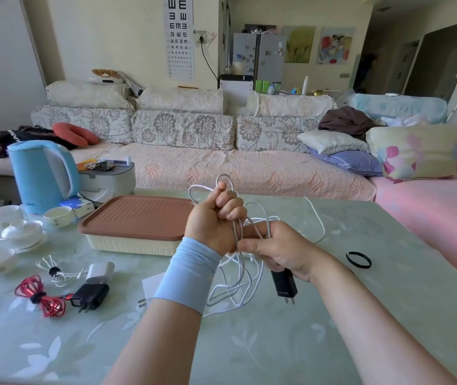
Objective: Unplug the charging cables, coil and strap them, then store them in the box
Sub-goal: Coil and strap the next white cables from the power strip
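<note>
Currently white cable (238, 230) clamped by left hand (216, 218) and right hand (277, 250), close together; loose loops could be tangled if grip eased.

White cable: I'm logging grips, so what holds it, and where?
Left hand grips the white cable by its gathered loops; right hand pinches strands just below. Black adapter: hold unclear.

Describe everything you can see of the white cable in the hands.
The white cable is thin, long and smooth-looking, gathered in loose uneven loops, unstrapped. The left hand grips a bundle of loops, some poking above its fingers; the right hand pinches strands beside it. More loops hang to the table, and one strand trails off to the right. A black charger shows under the right hand; any joint is hidden.
</note>
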